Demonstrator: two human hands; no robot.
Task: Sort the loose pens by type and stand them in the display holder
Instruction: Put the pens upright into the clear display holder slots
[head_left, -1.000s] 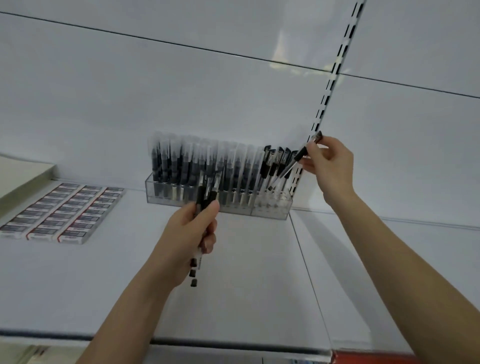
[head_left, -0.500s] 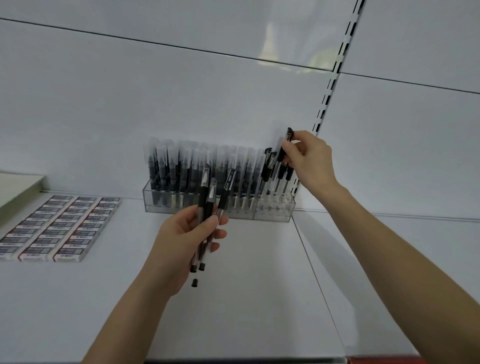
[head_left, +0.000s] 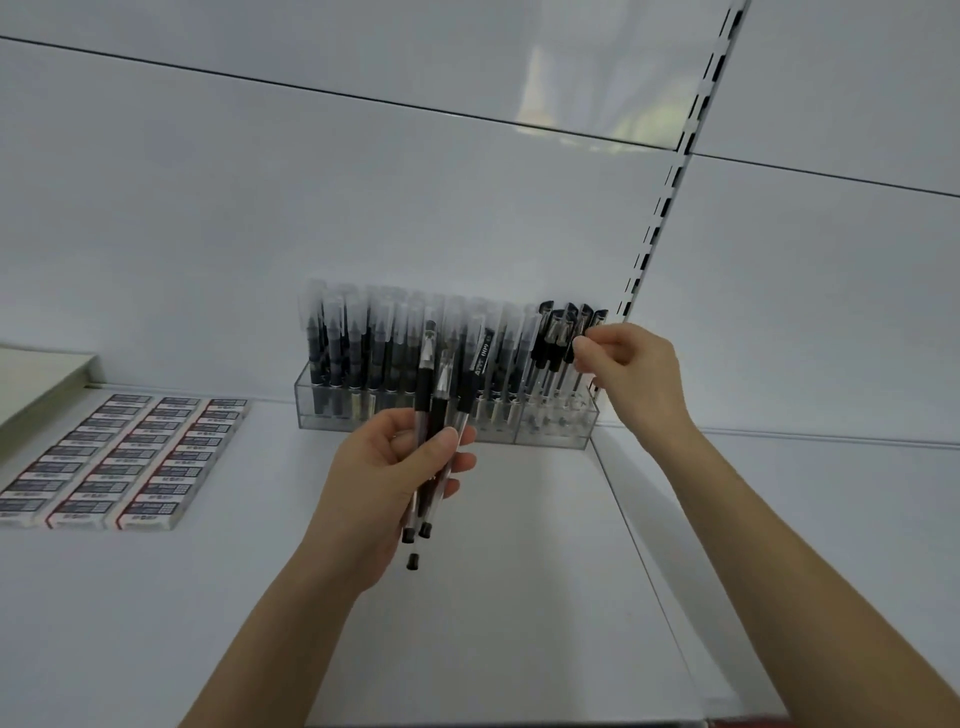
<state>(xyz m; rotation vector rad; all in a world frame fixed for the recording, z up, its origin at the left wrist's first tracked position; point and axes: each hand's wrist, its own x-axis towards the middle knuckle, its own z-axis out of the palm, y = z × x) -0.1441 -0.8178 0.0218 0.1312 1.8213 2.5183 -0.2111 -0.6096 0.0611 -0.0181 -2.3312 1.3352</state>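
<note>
Clear acrylic display holder stands at the back of the white shelf, against the white back panel; it has a long left compartment and a short right one.

Left compartment: packed with upright dark pens with frosted clear caps, in close rows.

Right compartment: a small group of clear-barrelled pens with black caps and clips, standing upright or leaning slightly.

Left hand: in front of the holder and above the shelf; fingers and thumb wrapped round three loose clear-barrelled pens with black grips, fanned a little, tips up and black end plugs down; their upper ends overlap the holder's middle in this view.

Right hand: at the holder's right end, level with the black caps; fingers curled, thumb and forefinger tips drawn close together right at the rightmost caps; cannot tell whether they pinch a cap or only touch it.

Far left of the shelf: flat rows of small white boxes with red-and-dark labels, well apart from the holder; lettering too small to read.

Grey slotted metal upright runs up the back panel, above the right hand.
</note>
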